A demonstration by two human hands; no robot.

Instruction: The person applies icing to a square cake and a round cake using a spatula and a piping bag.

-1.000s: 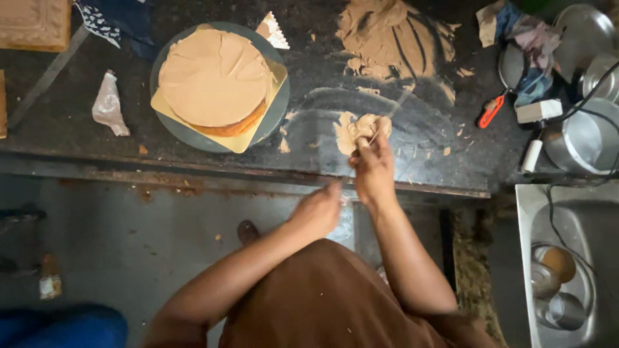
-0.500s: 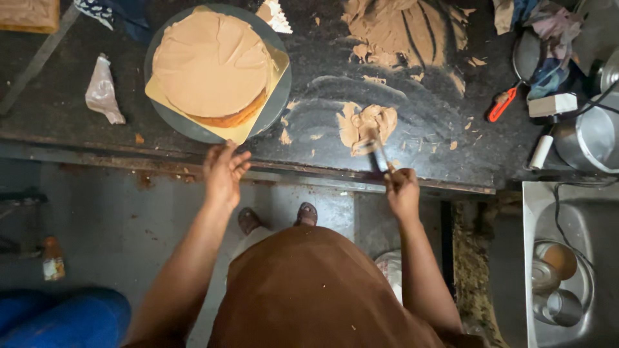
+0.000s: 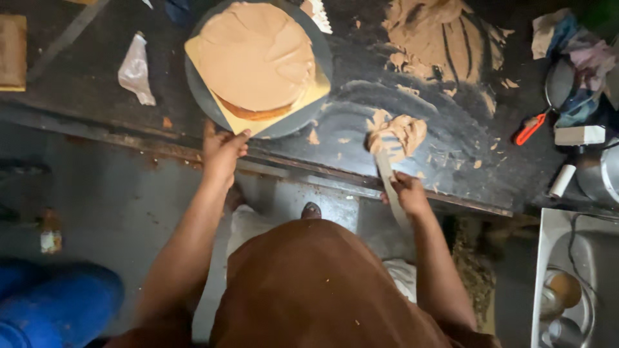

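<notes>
Only the head view to go on here, looking straight down. The left hand [image 3: 222,151] sits on the near rim of the round grey turntable [image 3: 322,64], fingers spread flat, so its grip isn't closed around anything, just resting there. On the turntable is the round cake covered in tan frosting [image 3: 258,55], on a square yellow board [image 3: 316,93]. The turntable sits close to the front edge of the dark, frosting-smeared counter [image 3: 97,84], so a hard spin or tug could walk it off, or slide the board off-centre.

The right hand [image 3: 407,193] has its grip wrapped around the handle of a long flat metal spatula [image 3: 387,169], blade tip in a lump of tan frosting [image 3: 401,132] on the counter. That lump is lying among loose crumbs and smears, so scooping it could drag grit onto the smooth cake top. An overloaded blade might also drop frosting over the edge onto the floor.

A red-handled tool [image 3: 530,129] lies well apart, off to the right.
</notes>
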